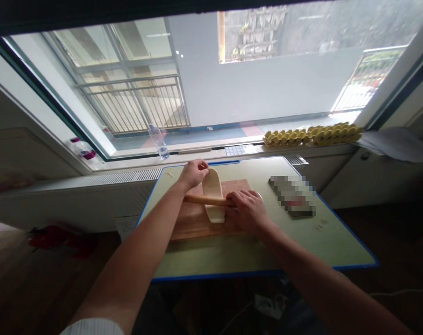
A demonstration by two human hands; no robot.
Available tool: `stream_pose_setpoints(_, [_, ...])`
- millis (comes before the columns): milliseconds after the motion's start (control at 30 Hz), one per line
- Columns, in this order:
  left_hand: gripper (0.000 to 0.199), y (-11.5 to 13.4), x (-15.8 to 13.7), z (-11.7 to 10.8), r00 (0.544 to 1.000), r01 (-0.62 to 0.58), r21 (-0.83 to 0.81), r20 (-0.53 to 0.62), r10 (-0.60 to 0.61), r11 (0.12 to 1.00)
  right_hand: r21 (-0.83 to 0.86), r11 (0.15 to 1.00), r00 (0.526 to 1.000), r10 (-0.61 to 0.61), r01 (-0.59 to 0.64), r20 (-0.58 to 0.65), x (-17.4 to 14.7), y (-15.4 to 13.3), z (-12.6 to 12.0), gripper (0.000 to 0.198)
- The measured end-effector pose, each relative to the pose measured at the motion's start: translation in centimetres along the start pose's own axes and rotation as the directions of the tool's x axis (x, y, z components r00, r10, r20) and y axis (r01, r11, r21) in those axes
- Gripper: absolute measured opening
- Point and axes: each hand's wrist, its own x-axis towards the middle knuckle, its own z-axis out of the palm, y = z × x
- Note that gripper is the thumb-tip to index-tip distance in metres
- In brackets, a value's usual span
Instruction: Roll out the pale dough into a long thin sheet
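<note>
A long pale strip of dough (213, 182) lies on a wooden board (190, 223), its far end lifted slightly. My left hand (194, 173) pinches the dough's far left edge between thumb and fingers. Across the strip rests a wooden rolling pin (211, 200). My right hand (248, 207) is wrapped over the pin's right part, just right of the dough. The pin's left end reaches close to my left forearm.
The board sits on a pale green table (218, 260) with blue edging. A blurred-out flat object (293, 195) lies at the right. On the sill stand a clear bottle (158, 142) and yellow egg cartons (312, 135). A small scrap (170, 175) lies at the far left corner.
</note>
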Motion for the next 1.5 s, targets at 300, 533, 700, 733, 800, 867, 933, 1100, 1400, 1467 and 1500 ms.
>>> stream_pose_setpoints(300, [0.016, -1.9, 0.7, 1.2, 0.972, 0.15, 0.294, 0.129, -0.195, 0.944, -0.005, 0.999, 0.997, -0.034, 0.034, -0.07, -0.2, 0.1, 0.2, 0.021])
stream_pose_setpoints(533, [0.013, -1.6, 0.4, 0.4, 0.963, 0.133, 0.383, 0.168, -0.21, 0.914, 0.03, 0.997, 0.99, -0.069, 0.074, -0.124, -0.3, 0.3, 0.6, 0.02])
stream_pose_setpoints(700, [0.015, -1.6, 0.9, 1.0, 0.97, 0.112, 0.321, 0.17, -0.174, 0.941, 0.017, 0.995, 0.986, -0.092, 0.095, -0.137, -0.3, 0.2, 0.6, 0.018])
stream_pose_setpoints(733, [0.016, -1.5, 1.0, 1.3, 0.971, 0.105, 0.311, 0.174, -0.165, 0.945, 0.013, 0.995, 0.986, -0.097, 0.1, -0.137, -0.3, 0.1, 0.6, 0.017])
stream_pose_setpoints(800, [0.018, -1.2, 1.2, 1.7, 0.973, 0.088, 0.305, 0.178, -0.147, 0.948, 0.007, 0.994, 0.985, -0.111, 0.113, -0.135, -0.4, 0.1, 0.5, 0.017])
stream_pose_setpoints(867, [0.019, -0.9, 1.2, 2.1, 0.976, 0.074, 0.317, 0.171, -0.133, 0.945, 0.004, 0.993, 0.984, -0.117, 0.118, -0.133, -0.4, 0.1, 0.4, 0.017])
stream_pose_setpoints(933, [0.019, -0.6, 0.9, 2.0, 0.978, 0.076, 0.35, 0.155, -0.138, 0.933, 0.005, 0.994, 0.986, -0.111, 0.113, -0.127, -0.4, 0.0, 0.3, 0.017])
stream_pose_setpoints(1100, [0.021, 0.0, -0.9, 0.5, 0.978, 0.1, 0.413, 0.125, -0.165, 0.905, 0.026, 0.994, 0.985, -0.103, 0.108, -0.139, -0.3, 0.2, 0.5, 0.015])
stream_pose_setpoints(1400, [0.027, -1.4, -3.4, -1.5, 0.972, 0.128, 0.436, 0.124, -0.2, 0.891, 0.072, 0.992, 0.983, -0.096, 0.108, -0.16, -0.4, 0.4, 0.4, 0.016])
stream_pose_setpoints(1467, [0.028, -1.8, -3.3, -1.7, 0.971, 0.127, 0.454, 0.122, -0.203, 0.882, 0.077, 0.992, 0.982, -0.089, 0.103, -0.168, -0.4, 0.3, 0.3, 0.017])
stream_pose_setpoints(1500, [0.029, -2.0, -3.2, -1.7, 0.969, 0.124, 0.454, 0.134, -0.205, 0.882, 0.077, 0.992, 0.982, -0.086, 0.1, -0.17, -0.4, 0.2, 0.2, 0.017])
